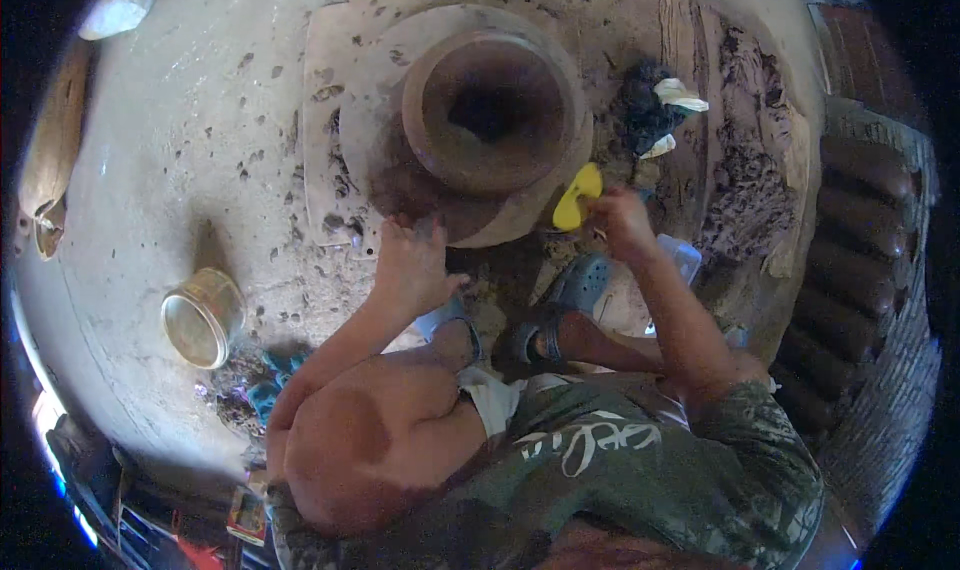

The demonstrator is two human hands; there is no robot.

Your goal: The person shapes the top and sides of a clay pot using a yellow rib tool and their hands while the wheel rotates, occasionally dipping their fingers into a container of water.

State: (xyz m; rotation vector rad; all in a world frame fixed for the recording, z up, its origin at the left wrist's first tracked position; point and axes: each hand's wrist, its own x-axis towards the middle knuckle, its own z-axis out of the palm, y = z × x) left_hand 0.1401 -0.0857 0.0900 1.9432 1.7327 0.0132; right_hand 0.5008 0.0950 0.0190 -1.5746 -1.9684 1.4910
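Your left hand [410,265] lies flat against the lower left wall of the clay pot [490,110], fingers together, grip not closed on anything. Your right hand [622,220] pinches the yellow rib tool [577,198] between thumb and fingers; the tool's edge touches the pot's lower right wall.

The pot sits upright on a round wheel slab [380,60], mouth open, just above both grips. The slab rests on the clay-spattered floor [180,150].

Around your grips:
- Above the right one: a dark rag pile [640,115] with pale cloth scraps [678,94], near the pot but apart from it.
- Further right: a heap of wet clay [745,180] on a board, then a row of dark clay rolls [855,260].
- Below the right one: your feet in grey-blue sandals [580,285], close under the pot, crowding the gap between your hands.
- Well to the left of the left one: a metal can [203,317] lying on its side, with blue scraps [268,380] beside it.

Your bare knee [350,440] sits under the left forearm.
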